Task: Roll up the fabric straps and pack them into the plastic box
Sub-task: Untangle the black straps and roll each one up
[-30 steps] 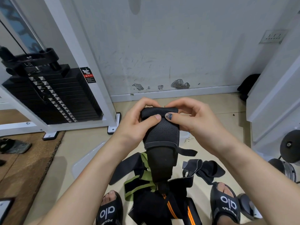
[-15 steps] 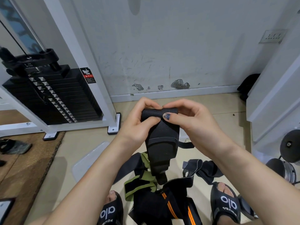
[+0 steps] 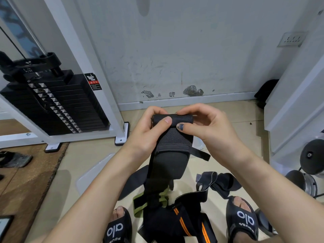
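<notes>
A wide black fabric strap hangs in front of me, its top end curled into a small roll. My left hand grips the roll's left side, thumb pressed on its front. My right hand pinches the right side, thumb on the roll too. The strap's tail drops to a pile of other straps on the floor, some green-edged, some with orange stripes. A clear plastic piece, maybe the box or its lid, lies on the floor behind my left forearm.
A black weight stack in a white frame stands at the left. White cabinets and dumbbells crowd the right. My feet in black slippers flank the pile. A brown mat covers the left floor.
The roll at the strap's top has grown a little and the hanging tail has risen. Both hands stay at the same height.
</notes>
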A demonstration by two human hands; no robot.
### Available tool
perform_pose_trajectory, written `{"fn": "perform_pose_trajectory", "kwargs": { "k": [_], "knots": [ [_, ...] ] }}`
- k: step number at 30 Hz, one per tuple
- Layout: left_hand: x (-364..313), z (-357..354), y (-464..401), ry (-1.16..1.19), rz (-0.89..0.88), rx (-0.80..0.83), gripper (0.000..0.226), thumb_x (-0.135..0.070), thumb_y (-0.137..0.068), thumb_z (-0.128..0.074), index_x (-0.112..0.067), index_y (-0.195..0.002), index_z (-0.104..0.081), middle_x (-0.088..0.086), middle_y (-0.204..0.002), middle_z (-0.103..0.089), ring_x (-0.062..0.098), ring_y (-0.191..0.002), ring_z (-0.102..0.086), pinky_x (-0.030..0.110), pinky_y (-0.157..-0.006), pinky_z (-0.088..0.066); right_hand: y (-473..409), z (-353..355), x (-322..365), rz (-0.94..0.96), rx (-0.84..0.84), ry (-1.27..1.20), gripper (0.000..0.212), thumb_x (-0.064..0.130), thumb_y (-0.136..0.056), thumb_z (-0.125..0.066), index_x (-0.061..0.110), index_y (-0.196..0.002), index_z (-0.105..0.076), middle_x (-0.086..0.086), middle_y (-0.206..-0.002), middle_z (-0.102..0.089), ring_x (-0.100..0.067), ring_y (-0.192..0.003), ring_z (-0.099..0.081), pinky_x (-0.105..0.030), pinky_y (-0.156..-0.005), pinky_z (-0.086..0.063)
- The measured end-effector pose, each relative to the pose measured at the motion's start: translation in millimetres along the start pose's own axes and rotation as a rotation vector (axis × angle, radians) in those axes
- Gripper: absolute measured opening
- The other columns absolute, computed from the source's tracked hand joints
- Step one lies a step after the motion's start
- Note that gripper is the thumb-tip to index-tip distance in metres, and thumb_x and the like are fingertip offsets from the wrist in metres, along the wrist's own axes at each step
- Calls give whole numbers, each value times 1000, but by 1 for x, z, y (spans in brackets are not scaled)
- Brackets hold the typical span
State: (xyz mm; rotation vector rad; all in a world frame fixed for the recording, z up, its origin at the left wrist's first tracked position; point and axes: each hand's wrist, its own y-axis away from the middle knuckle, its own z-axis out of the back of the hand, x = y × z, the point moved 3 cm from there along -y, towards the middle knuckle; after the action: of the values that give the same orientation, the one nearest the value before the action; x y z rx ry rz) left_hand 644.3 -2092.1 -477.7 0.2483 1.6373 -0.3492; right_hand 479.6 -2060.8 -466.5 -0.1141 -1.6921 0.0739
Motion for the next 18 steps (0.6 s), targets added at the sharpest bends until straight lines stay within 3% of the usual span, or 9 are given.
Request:
{"fn": "perform_pose_trajectory", "kwargs": {
  "k": [3, 6, 9, 10, 12, 14, 16, 18],
  "knots": [
    [-1, 4, 1, 6, -28, 18, 10, -10, -102, -60, -11, -110, -53, 6, -85, -62, 18, -78, -59, 26, -68, -51, 0, 0, -5, -126, 64, 10, 29, 0, -89, -73, 15, -114, -69, -10, -106, -75, -16, -93, -72, -36, -87, -59],
    [-3, 6, 2, -33, -66, 39, 16, -18, -92, -62, -18, -107, -57, -2, -86, -63, 15, -81, -58, 26, -72, -50, 1, -2, -5, -148, 99, 44, 19, 10, -94, -70, 14, -113, -70, -10, -106, -75, -16, -93, -72, -44, -87, -60],
    [-3, 8, 2, -56, -78, 53, 18, -16, -91, -62, -19, -108, -58, -5, -89, -64, 13, -81, -59, 27, -73, -51, 2, -3, -3, -98, 65, 40, 20, 2, -93, -69, 7, -112, -70, -12, -98, -73, -9, -77, -70, -21, -60, -57],
    [-3, 8, 2, -59, -78, 54, 18, -15, -91, -62, -20, -108, -58, -4, -88, -64, 13, -80, -58, 26, -72, -51, 2, -3, -3, -76, 59, 43, 21, -1, -92, -70, 6, -111, -70, -12, -97, -73, -9, -76, -69, -18, -61, -55],
    [-2, 7, 2, -63, -60, 35, 17, -19, -90, -62, -22, -106, -59, -1, -87, -62, 15, -79, -57, 28, -69, -50, 0, -3, -5, -43, 53, 44, 22, -3, -90, -71, 9, -108, -71, -17, -103, -74, -14, -85, -70, -26, -76, -59],
    [0, 6, 1, -55, -7, 11, 18, -31, -89, -63, -25, -106, -60, 8, -94, -63, 24, -86, -61, 40, -81, -52, -1, -3, -6, -27, 48, 22, 25, -7, -88, -72, 9, -107, -72, -20, -109, -73, -18, -91, -70, -34, -86, -60],
    [3, 7, 1, -68, 50, 4, 27, -48, -88, -61, -28, -106, -64, 14, -108, -67, 30, -103, -66, 50, -99, -50, -1, -2, -5, -13, 33, 36, 28, -9, -86, -72, 12, -105, -73, -18, -109, -73, -20, -93, -71, -37, -89, -60],
    [4, 5, 1, -101, 73, 0, 30, -54, -90, -54, -29, -102, -64, 8, -106, -67, 24, -102, -65, 49, -100, -49, -1, -1, -4, 5, 22, 51, 31, -10, -85, -74, 16, -101, -74, -16, -107, -74, -21, -94, -71, -38, -89, -60]
  ]
}}
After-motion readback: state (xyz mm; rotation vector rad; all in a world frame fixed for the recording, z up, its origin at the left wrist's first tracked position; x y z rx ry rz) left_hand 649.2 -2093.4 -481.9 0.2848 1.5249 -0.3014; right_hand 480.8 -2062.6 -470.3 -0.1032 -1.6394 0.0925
